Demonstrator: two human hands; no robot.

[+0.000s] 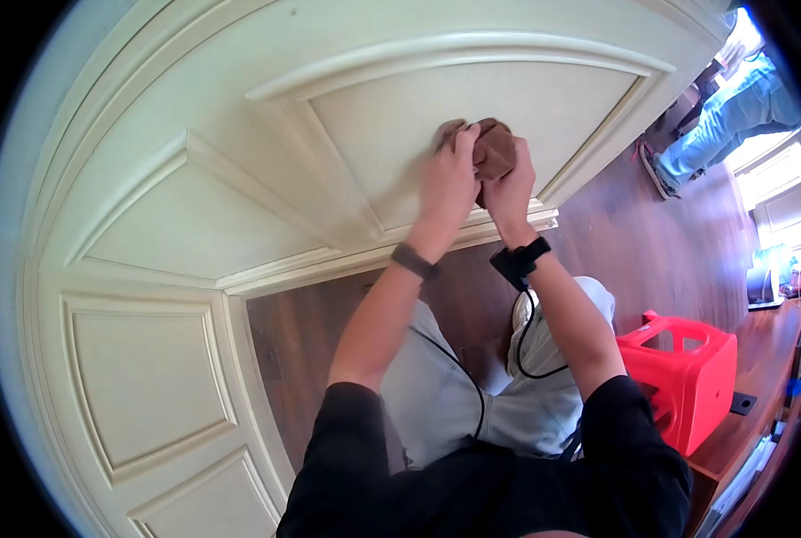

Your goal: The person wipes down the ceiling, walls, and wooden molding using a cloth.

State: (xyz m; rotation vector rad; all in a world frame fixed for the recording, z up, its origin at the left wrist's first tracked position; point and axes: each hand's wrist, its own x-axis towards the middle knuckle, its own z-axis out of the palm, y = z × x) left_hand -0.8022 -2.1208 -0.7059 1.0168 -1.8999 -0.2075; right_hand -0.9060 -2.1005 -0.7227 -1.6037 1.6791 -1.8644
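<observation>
A crumpled brown cloth (494, 151) is bunched up between my two hands, close in front of a cream panelled surface (391, 117). My left hand (451, 179) grips the cloth from its left side, fingers bent over it. On the other side, my right hand (511, 186) is closed round the cloth's right and lower part. Whether the cloth touches the panel cannot be made out. Each wrist wears a dark band, and a black cable hangs from the right one.
A red plastic stool (710, 381) lies on its side at the right, by a brown wooden surface (773, 345). Another person's legs in jeans (719, 125) show at the upper right, on the dark wood floor (598, 233). A second cream panelled section (145, 377) stands at the left.
</observation>
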